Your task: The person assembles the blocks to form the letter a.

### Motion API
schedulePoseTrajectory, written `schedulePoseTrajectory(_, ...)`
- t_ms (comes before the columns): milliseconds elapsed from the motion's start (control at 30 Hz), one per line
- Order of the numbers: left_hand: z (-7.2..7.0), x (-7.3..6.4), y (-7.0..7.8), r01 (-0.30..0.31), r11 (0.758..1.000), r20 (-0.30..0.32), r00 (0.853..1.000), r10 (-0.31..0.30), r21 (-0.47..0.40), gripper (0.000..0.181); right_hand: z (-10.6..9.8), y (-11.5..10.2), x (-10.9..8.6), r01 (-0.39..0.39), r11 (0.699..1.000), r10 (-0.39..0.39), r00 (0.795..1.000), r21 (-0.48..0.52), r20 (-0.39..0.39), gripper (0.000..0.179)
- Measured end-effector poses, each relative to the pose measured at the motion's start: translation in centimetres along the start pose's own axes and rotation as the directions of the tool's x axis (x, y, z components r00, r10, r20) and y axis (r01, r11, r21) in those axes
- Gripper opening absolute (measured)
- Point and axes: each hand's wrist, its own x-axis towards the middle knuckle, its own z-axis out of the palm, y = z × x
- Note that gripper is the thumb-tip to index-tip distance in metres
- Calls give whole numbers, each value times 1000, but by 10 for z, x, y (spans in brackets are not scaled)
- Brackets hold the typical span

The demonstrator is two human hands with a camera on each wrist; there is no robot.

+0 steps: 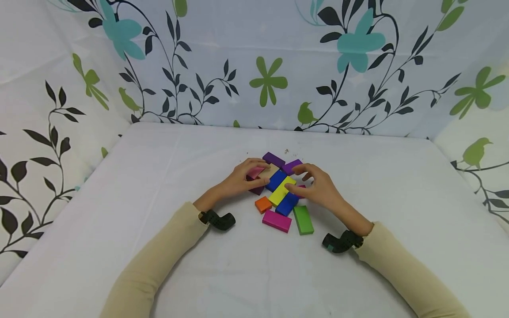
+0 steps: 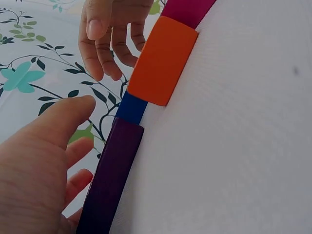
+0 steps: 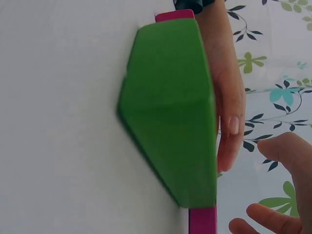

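Note:
Wooden blocks lie clustered on the white table: a yellow block between two blue ones, with purple blocks at the far edge. My left hand hovers over the cluster's left side, fingers loosely bent around the pink block and close to a dark maroon block. Over the right side is my right hand, its thumb close above the yellow block and its fingers spread apart. Neither hand grips anything. An orange block shows large in the left wrist view, a green block in the right.
Nearer the front lie a magenta block and, beside it, the green one. Each wrist carries a black camera mount low over the table. A patterned cloth hangs behind the table's back edge.

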Motion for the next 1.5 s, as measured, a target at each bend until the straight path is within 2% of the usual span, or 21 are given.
schedulePoseTrajectory(200,2,1,1,-34,999,-9,999,35,22,42,8,3,-1,6,1000,-6,1000,17,2,51)
schedulePoseTrajectory(500,1,3,3,-70,995,-9,997,70,66,41,16,4,-3,16,997,-14,1000,-73,25,65)
schedulePoseTrajectory(900,1,2,1,-54,995,-12,998,55,84,42,23,1,-6,28,979,-22,999,-202,33,78)
schedulePoseTrajectory(1233,2,2,-2,-61,995,-12,998,62,85,42,32,-4,-9,-19,969,18,1000,-246,-6,87)
schedulePoseTrajectory(1500,2,-1,0,-67,993,-12,998,68,95,42,35,-9,-8,-52,960,53,999,-274,-3,93)
